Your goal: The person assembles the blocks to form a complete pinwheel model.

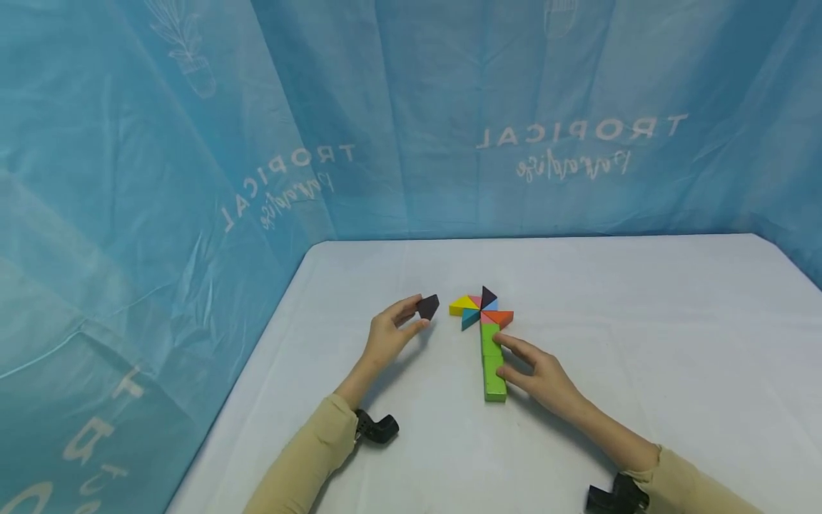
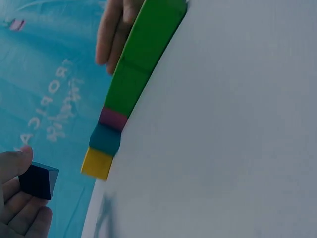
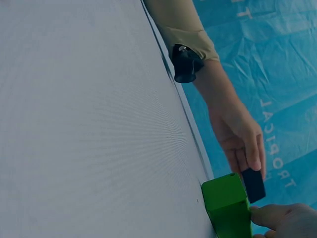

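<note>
My left hand (image 1: pixel 389 335) pinches a dark wedge-shaped block (image 1: pixel 428 307) between thumb and fingers, raised above the table to the left of a pinwheel of coloured triangular blocks. A yellow block (image 1: pixel 459 305), a teal block (image 1: pixel 471 318), an orange-red block (image 1: pixel 504 318) and a dark triangular block (image 1: pixel 488 295) belong to that pinwheel, among several others. Two green blocks (image 1: pixel 494 376) run end to end from it toward me. My right hand (image 1: pixel 546 378) rests with extended index finger and thumb at their right side. The left wrist view also shows the green blocks (image 2: pixel 143 54) in line.
A white cloth covers the table (image 1: pixel 642 343). Blue printed curtains (image 1: pixel 437 143) hang behind it and along the left. A dark wrist camera (image 1: pixel 379 427) sits on the left wrist, and another camera (image 1: pixel 618 494) on the right.
</note>
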Demonstrator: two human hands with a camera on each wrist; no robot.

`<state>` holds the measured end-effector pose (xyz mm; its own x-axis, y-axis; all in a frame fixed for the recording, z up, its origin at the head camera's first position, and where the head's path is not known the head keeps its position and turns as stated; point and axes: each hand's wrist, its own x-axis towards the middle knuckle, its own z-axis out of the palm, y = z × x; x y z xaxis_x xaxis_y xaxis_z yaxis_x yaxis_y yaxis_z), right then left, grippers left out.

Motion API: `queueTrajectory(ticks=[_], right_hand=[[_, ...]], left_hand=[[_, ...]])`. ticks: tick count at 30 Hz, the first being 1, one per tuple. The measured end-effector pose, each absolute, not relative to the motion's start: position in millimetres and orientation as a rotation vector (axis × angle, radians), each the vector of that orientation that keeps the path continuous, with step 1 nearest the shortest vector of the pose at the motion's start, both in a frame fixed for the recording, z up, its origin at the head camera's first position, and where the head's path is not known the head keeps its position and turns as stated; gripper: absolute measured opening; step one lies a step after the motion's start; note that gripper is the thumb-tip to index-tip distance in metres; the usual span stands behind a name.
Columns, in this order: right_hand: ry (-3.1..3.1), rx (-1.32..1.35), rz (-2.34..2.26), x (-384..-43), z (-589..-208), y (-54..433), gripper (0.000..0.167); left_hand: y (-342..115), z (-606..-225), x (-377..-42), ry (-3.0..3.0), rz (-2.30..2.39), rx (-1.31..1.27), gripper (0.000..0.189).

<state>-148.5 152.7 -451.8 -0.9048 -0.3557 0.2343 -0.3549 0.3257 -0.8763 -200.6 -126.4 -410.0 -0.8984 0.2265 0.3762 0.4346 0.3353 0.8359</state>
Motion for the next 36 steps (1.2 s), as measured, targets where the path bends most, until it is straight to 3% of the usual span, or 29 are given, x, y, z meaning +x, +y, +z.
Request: queueTrajectory(ticks=[5, 12, 23, 30, 36], right_hand=[[2.548, -0.698, -1.700, -142.7, -442.2, 148.4, 0.055], [2.569, -0.710, -1.697, -155.2, -462.6, 154.2, 0.055], [2.568, -0.725, -1.683, -155.7, -463.6, 157.4, 0.058], [2.580, -0.730, -1.673, -155.5, -463.6, 156.6, 0.058], [2.567, -0.723, -1.680, -155.7, -463.5, 156.4, 0.058]], left_hand=[[-107.9, -406.4, -193.3, -2.450, -1.669, -0.682, 0.049], [-92.3, -435.8, -207.2, -2.452, -1.669, -0.788, 0.051], [-89.7, -459.1, -203.8, -2.594, -1.349, -0.858, 0.054], [-93.7, -459.6, -199.3, -2.642, -1.121, -0.788, 0.060], [-91.9, -458.6, -199.9, -2.645, -1.287, -0.744, 0.056]])
